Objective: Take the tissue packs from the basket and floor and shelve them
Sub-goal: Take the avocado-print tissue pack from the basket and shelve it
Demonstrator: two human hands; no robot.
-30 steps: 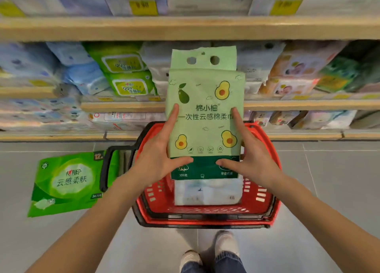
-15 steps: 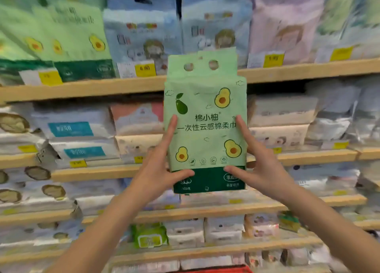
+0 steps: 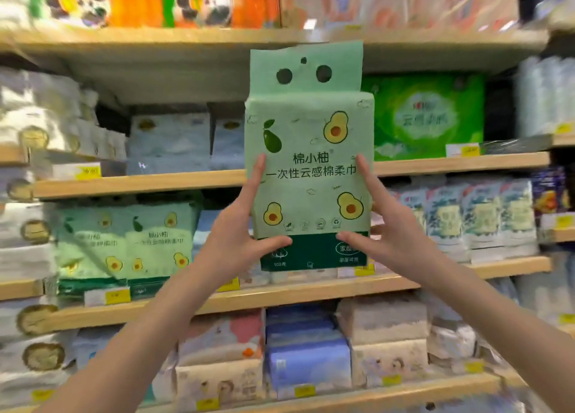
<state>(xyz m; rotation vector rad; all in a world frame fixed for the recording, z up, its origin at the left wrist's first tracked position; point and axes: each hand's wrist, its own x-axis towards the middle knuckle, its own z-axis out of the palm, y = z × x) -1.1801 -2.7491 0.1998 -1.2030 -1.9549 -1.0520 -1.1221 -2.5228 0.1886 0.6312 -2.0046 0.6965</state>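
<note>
I hold a light green tissue pack [image 3: 308, 163] with avocado pictures and a dark green bottom band upright in front of the shelves. My left hand [image 3: 239, 235] grips its lower left side and my right hand [image 3: 389, 226] grips its lower right side, thumbs on the front. Two matching avocado packs [image 3: 127, 244] stand on a wooden shelf [image 3: 280, 297] to the lower left. The basket and the floor are out of view.
Wooden shelves full of tissue packs fill the view. A bright green pack [image 3: 426, 117] stands on the upper shelf [image 3: 435, 165] right of my pack. Blue and white packs [image 3: 174, 142] stand to its left. Yellow price tags [image 3: 116, 297] line the shelf edges.
I have lifted the avocado pack from over the red basket up to shelf height. The view has tilted upward, so the basket and floor dropped out of sight.
</note>
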